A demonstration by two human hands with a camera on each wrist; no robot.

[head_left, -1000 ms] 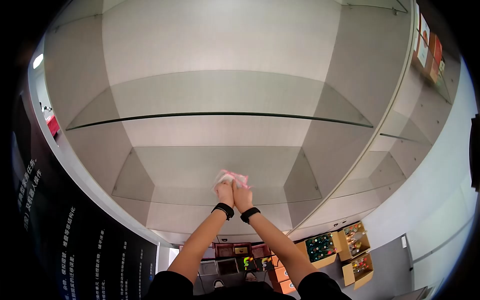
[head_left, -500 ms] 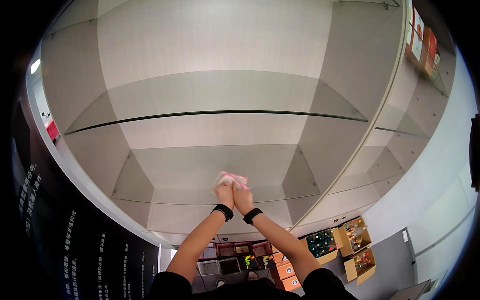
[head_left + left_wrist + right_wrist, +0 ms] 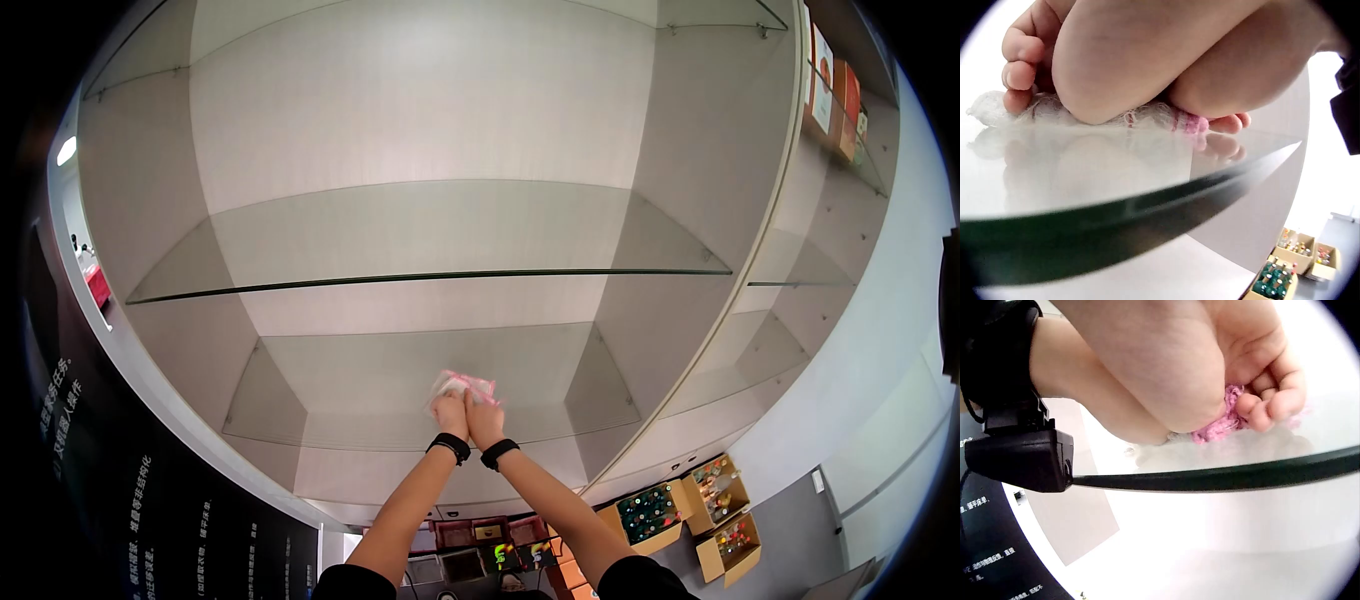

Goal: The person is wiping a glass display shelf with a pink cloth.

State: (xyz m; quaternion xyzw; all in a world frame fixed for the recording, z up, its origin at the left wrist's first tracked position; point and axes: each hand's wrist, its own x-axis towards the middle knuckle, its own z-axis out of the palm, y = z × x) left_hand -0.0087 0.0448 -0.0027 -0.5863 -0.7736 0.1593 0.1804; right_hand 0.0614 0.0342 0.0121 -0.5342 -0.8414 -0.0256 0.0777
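A white cloth with pink edging (image 3: 470, 382) lies bunched on the lower glass shelf (image 3: 340, 400), near its front edge. Side by side on it are my left hand (image 3: 450, 413) and my right hand (image 3: 485, 418), wrists close together. In the left wrist view the left hand (image 3: 1116, 56) presses the cloth (image 3: 1110, 115) to the glass, its fingers curled down onto it. The right wrist view has the right hand (image 3: 1235, 369) with fingers bent around the pink edging (image 3: 1219, 428), low over the shelf's green glass edge (image 3: 1222, 478).
Another glass shelf (image 3: 430, 276) spans the cabinet above the hands. A side panel (image 3: 700, 200) bounds the right, with boxes (image 3: 835, 95) on a shelf beyond. On the floor stand cartons of bottles (image 3: 650, 512) and several dark bins (image 3: 460, 562). A black lettered panel (image 3: 120, 480) is at left.
The head view has tilted up, so shelves and hands appear lower in it. Both hands and the cloth stay at about the same place on the shelf.
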